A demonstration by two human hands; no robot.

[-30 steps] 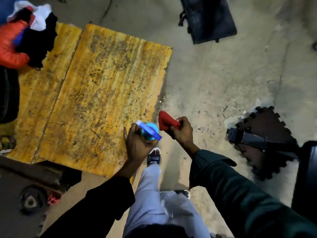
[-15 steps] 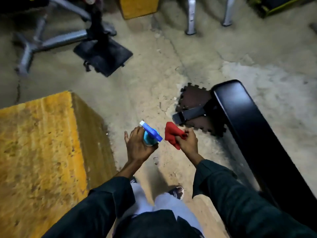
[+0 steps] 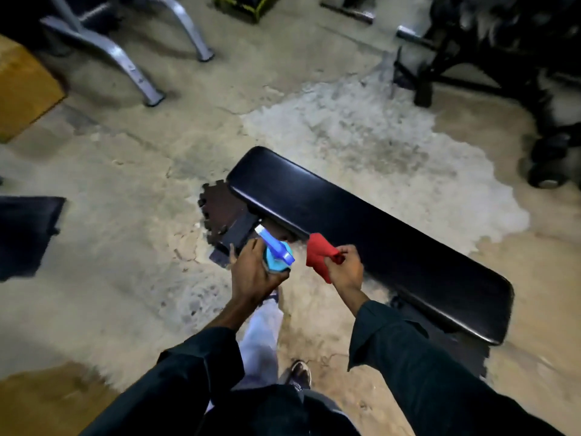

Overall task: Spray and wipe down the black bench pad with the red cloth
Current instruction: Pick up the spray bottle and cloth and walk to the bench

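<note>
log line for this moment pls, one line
phase: approach, pad not yet sprayed | left hand: holds spray bottle | right hand: holds red cloth | bench pad: untouched, ahead

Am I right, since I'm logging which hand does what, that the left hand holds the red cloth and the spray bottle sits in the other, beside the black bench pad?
Not quite: the head view shows them swapped. The left hand holds the spray bottle; the right hand holds the red cloth, beside the black bench pad.
</note>
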